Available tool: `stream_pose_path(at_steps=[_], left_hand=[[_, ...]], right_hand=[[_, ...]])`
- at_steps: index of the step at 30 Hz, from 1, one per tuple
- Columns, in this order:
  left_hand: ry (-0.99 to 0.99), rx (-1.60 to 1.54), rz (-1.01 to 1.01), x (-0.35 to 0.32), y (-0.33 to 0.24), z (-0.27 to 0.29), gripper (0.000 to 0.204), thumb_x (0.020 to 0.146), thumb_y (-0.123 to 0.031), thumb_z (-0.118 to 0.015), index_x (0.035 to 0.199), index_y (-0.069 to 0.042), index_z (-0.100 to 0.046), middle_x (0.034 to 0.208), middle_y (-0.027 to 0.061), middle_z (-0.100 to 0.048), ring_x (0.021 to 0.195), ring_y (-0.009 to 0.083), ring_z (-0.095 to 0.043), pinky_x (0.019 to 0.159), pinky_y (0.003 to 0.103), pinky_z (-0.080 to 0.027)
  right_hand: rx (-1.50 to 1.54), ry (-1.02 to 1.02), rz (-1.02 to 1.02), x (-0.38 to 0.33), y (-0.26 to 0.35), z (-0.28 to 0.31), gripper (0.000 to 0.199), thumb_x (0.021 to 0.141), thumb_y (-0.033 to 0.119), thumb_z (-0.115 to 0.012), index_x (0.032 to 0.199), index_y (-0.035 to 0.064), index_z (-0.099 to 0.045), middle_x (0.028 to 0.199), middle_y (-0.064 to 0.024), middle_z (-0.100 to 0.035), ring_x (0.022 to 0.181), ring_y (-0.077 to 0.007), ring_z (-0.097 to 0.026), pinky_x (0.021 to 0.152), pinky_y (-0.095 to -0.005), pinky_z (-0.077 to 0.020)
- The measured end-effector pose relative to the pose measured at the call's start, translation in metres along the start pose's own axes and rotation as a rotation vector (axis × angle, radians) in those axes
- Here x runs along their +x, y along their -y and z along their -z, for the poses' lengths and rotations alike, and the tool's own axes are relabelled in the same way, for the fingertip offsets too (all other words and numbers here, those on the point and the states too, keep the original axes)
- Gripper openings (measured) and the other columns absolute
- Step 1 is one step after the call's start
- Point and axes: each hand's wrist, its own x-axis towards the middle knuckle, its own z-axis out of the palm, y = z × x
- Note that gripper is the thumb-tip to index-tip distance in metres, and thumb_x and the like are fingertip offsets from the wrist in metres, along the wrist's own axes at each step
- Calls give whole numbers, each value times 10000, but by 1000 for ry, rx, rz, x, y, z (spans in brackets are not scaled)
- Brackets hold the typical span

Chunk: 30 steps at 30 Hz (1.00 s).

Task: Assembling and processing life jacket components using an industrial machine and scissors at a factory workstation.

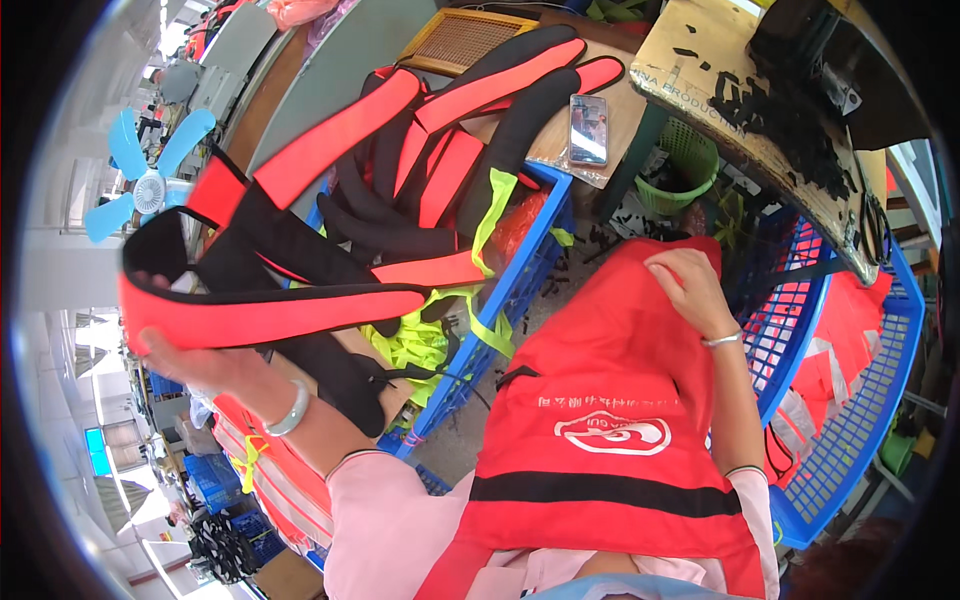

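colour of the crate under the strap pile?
Blue crate, clearest in the head view, below the red-and-black straps.

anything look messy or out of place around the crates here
Yes. Small black scraps lie scattered on the floor between the blue crate and the green basket, with more strewn over the cardboard sheet. A phone rests on a board near the crate's edge.

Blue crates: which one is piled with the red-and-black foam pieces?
The blue crate on the left, beside the left hand. Red-and-black foam pieces heap over it; the blue crate on the right holds flat red vests instead.
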Motion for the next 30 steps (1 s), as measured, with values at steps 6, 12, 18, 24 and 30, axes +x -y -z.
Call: stream_pose_path(at_steps=[6,12,18,24,30], left_hand=[[101,-203,-204,8,-75,-2,687,889,-357,-545,1292,188,-438,1336,305,-497,1324,447,-411,1174,593,-215],[246,-432,-77,-5,-105,17,641,898,-357,-548,1271,157,-463,1289,281,-517,1311,439,-424,1172,604,-203],[451,-672,80,-4,-117,18,587,908,-357,-552,1246,120,-493,1233,252,-541,1296,429,-439,1170,616,-188],[643,-861,219,-5,-121,35,534,919,-357,-556,1221,82,-523,1176,222,-566,1281,419,-455,1168,628,-174],[805,-988,331,-40,-156,-61,482,929,-357,-560,1195,45,-552,1119,193,-590,1266,409,-470,1166,641,-159]], right_hand=[[111,81,163,24,48,-6,138,903,153,-623,990,64,-683,959,-89,-692,953,-286,-628,890,-379,-446],[347,-84,318,45,129,-10,675,875,339,-669,1430,60,-406,1368,-213,-488,1193,-380,-526,989,-426,-433],[772,35,470,57,191,8,707,882,248,-670,1454,-6,-342,1498,-221,-353,1395,-338,-353,1126,-379,-307],[631,-181,752,-22,168,10,924,835,595,-655,1477,21,-321,1522,-309,-239,1405,-450,-293,1133,-501,-247],[346,-516,526,-38,193,0,937,687,222,-806,1470,21,-333,1512,-279,-272,1376,-462,-319,1108,-511,-301]])
